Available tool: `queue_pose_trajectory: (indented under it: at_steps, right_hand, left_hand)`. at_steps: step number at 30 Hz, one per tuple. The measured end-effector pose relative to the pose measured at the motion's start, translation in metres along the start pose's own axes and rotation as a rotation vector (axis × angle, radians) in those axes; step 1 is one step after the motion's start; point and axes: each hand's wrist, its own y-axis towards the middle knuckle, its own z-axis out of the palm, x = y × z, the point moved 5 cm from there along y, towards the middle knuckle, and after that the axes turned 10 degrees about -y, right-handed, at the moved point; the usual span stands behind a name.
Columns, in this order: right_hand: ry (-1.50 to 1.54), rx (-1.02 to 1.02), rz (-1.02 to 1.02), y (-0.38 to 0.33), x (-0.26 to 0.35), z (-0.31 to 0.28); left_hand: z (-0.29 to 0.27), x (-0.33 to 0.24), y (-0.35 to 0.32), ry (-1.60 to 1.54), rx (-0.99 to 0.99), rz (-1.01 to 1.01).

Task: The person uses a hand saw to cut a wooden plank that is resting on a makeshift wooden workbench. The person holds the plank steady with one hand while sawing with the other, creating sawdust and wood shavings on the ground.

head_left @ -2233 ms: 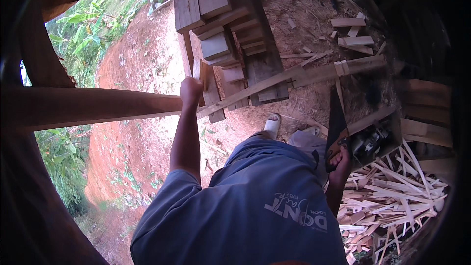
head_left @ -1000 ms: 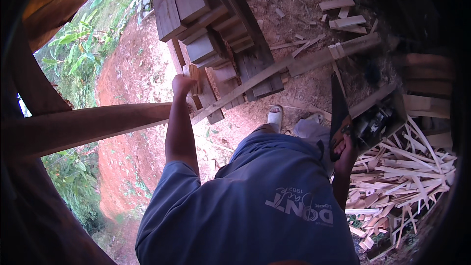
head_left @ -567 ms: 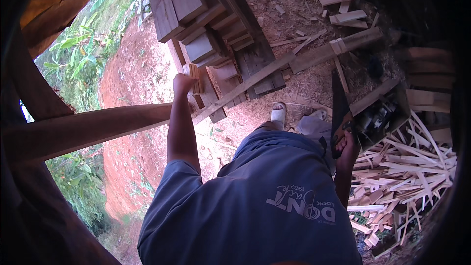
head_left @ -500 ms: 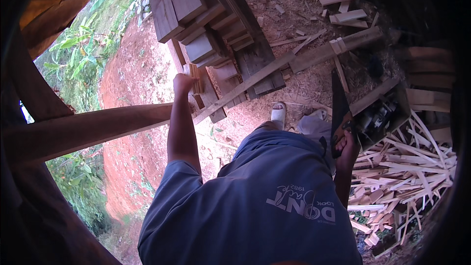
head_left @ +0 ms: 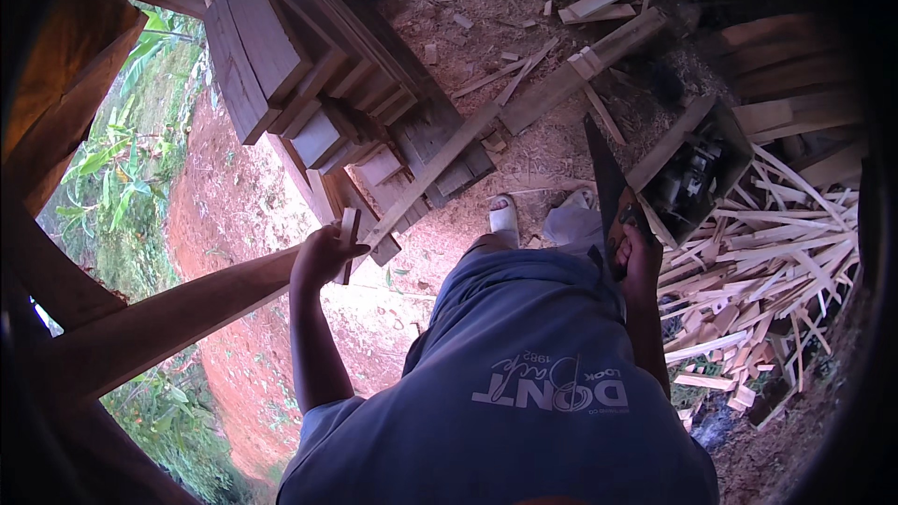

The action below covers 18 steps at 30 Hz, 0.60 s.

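Note:
My left hand (head_left: 321,253) grips a short wooden block (head_left: 349,241) held upright, close to the end of a long narrow plank (head_left: 440,161). The plank runs slantwise in front of me. In my right hand (head_left: 640,252) is a handsaw (head_left: 606,168) by its handle, its dark blade pointing up and away from me. Its fingers wrap round the handle, partly in shadow. A stack of thick boards (head_left: 262,42) rises just beyond my left hand.
A wooden box (head_left: 739,136) holding dark metal tools stands right of the saw. Behind it lie a large heap of offcut strips (head_left: 748,271) and stacked boards (head_left: 795,117). A thick beam (head_left: 178,309) crosses at left. Loose offcuts (head_left: 594,2) lie on the far ground.
My left hand has drawn back from beside the board stack toward me, now with a wooden block in it. The view has shifted, and my right hand still holds the saw.

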Motion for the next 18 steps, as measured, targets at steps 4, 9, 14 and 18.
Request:
queue_pose_trajectory:
  at_steps: [4,9,14,18]
  right_hand:
    - [-0.020,-0.016,-0.041,-0.001,-0.001,0.003]
    - [0.000,-0.010,-0.012,-0.008,-0.006,0.003]
    - [-0.050,-0.050,-0.077,-0.014,-0.008,0.003]
    - [-0.046,-0.086,-0.060,-0.020,-0.015,0.000]
  left_hand:
    - [0.080,-0.103,0.014,0.374,-0.160,0.577]
    - [0.121,-0.164,0.091,0.153,-0.346,0.423]
    - [0.150,-0.178,0.144,0.172,-0.312,0.418]
    - [0.157,-0.164,0.161,0.040,-0.402,0.648]
